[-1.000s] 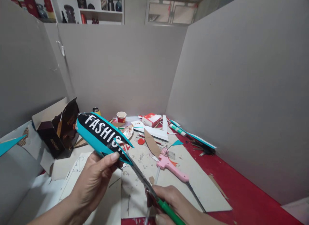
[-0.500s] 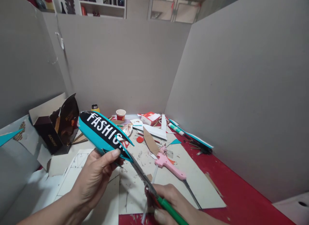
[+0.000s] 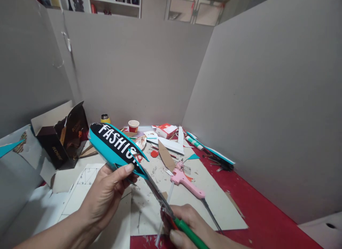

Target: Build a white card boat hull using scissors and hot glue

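My left hand (image 3: pixel 107 192) pinches a blue and black cardboard piece (image 3: pixel 112 143), boat-shaped and printed "FASHION", with its thumb on top near the lower right end. That end is split into pointed strips. My right hand (image 3: pixel 187 224) is closed round the green handle of a pair of scissors (image 3: pixel 156 192). The blades reach up left to the cardboard's lower tip; whether they grip it I cannot tell exactly. Beyond the scissors a pink glue gun (image 3: pixel 187 183) lies on the pale board (image 3: pixel 213 209), its cord running toward the front.
A torn dark box (image 3: pixel 61 142) stands at the left beside a sheet with drawn lines (image 3: pixel 88 176). At the back are a paper cup (image 3: pixel 133 126), a yellow jar (image 3: pixel 105 118) and a red-white box (image 3: pixel 166 130). Brown cardboard (image 3: pixel 166 155) lies mid-table. Grey partitions (image 3: pixel 262 99) enclose the red-covered table.
Both hands, the cardboard piece and the scissors are almost where they were. The camera view has shifted slightly.
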`<act>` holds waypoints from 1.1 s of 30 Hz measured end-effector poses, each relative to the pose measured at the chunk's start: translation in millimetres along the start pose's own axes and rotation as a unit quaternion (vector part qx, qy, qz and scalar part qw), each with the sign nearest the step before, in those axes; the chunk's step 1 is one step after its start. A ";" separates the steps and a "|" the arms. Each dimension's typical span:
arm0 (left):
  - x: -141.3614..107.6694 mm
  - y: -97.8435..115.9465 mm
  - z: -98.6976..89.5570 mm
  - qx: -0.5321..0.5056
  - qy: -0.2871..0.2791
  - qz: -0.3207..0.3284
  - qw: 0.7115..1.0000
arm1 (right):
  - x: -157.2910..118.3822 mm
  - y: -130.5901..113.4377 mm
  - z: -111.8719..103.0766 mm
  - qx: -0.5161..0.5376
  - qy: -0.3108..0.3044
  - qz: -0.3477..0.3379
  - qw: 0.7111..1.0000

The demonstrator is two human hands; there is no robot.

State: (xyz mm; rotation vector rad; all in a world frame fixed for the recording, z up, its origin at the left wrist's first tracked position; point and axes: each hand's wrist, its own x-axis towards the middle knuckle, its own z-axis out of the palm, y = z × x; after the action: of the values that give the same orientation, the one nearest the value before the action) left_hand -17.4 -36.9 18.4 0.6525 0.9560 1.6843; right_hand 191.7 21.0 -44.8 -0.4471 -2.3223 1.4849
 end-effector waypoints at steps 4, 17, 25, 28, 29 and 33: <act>0.3 -0.5 0.7 -0.007 0.005 -0.005 1.000 | -1.0 4.1 2.5 0.003 0.002 -0.006 1.000; -1.5 -2.1 -0.7 -0.005 -0.009 -0.017 1.000 | -2.6 16.4 9.7 -0.006 0.017 -0.025 1.000; -0.9 -1.6 0.1 -0.012 -0.005 -0.020 1.000 | -2.8 14.5 10.4 0.004 0.032 -0.029 0.999; -1.1 -1.3 0.3 -0.011 -0.009 -0.018 1.000 | -2.9 14.4 10.0 0.005 0.033 -0.033 0.999; -1.3 -1.3 0.3 -0.008 -0.009 -0.018 1.000 | -3.0 14.2 9.8 0.007 0.031 -0.031 0.999; -2.8 -2.4 -0.3 0.009 -0.004 -0.014 1.000 | -3.0 7.8 6.5 -0.007 0.018 0.008 1.000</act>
State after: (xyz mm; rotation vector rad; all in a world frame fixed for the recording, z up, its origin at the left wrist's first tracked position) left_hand -15.6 -39.3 16.4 0.6550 0.9705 1.6486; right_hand 192.1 17.6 -54.8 -0.4935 -2.3068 1.4576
